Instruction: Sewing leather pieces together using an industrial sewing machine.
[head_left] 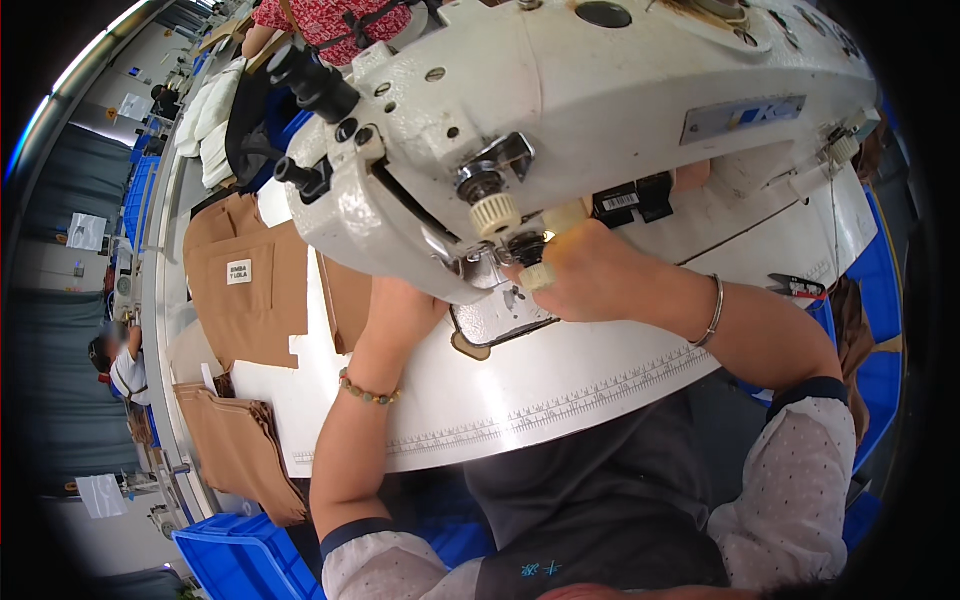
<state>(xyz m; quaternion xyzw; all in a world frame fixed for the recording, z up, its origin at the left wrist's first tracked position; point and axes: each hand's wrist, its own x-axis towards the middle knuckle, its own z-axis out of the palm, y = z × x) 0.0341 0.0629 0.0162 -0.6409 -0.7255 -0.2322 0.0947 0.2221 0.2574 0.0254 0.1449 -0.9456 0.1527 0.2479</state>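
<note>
A white industrial sewing machine (620, 70) spans the top of the view over a white table (440, 420) with a printed ruler edge. My left hand (398, 310) is at the needle area, its fingertips hidden behind the machine head. My right hand (585, 270) is curled beside the front knobs near the needle plate (490, 325); what its fingers grip is hidden. Brown fabric panels (240, 310), one with a white patch, lie left of my left hand. Black-handled scissors (795, 287) lie right of my right wrist.
More brown stacked fabric (232, 450) lies lower left, above a blue crate (240, 560). Blue bins (880, 380) stand at right. White bundles (205, 130) are at the back. A person in red (335, 20) is behind the machine; another person (125, 365) is far left.
</note>
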